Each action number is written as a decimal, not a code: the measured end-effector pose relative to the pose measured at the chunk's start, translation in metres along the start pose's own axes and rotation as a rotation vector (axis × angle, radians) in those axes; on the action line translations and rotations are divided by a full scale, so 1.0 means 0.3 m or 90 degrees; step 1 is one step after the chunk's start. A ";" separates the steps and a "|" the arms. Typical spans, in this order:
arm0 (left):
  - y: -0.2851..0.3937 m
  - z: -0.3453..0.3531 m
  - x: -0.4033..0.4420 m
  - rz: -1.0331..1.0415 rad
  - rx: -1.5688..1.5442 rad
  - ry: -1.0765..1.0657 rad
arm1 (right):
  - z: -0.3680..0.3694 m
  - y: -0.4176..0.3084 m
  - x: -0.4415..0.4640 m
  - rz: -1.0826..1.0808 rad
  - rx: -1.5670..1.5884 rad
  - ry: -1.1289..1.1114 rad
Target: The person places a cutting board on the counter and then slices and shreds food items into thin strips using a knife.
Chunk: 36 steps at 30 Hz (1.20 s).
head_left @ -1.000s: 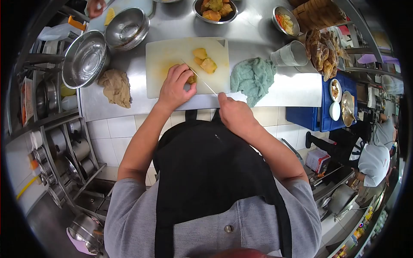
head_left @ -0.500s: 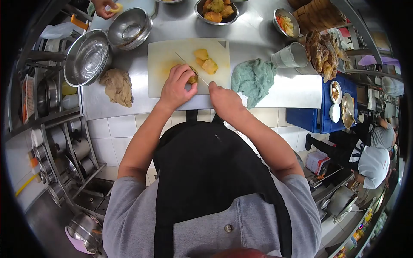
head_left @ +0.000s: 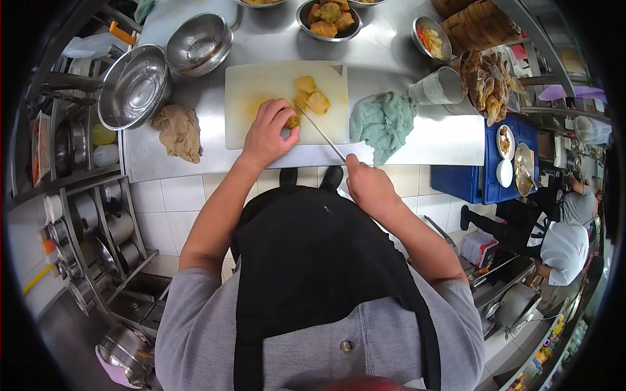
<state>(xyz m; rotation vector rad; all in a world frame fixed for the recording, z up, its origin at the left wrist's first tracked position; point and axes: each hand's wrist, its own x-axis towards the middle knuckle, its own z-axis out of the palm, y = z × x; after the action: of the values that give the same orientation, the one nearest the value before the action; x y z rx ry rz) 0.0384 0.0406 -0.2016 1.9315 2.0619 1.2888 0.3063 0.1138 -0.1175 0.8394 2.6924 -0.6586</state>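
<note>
food piece (head_left: 293, 121) partly hidden by left fingers (head_left: 276, 105), top bowls (head_left: 261, 6) cropped

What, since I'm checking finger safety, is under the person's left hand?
Part of a yellow-brown food piece shows at the edge of the left hand, on the cutting board. The rest of the piece and the board directly under the hand are covered.
</note>
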 end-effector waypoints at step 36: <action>-0.009 0.005 -0.011 0.001 -0.010 0.004 | 0.062 0.027 0.032 0.023 -0.048 -0.043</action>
<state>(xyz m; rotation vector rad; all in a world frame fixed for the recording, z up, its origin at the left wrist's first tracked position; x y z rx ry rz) 0.0377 0.0390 -0.2059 1.9262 2.0459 1.3099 0.3052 0.1152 -0.1400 0.8299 2.6178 -0.5623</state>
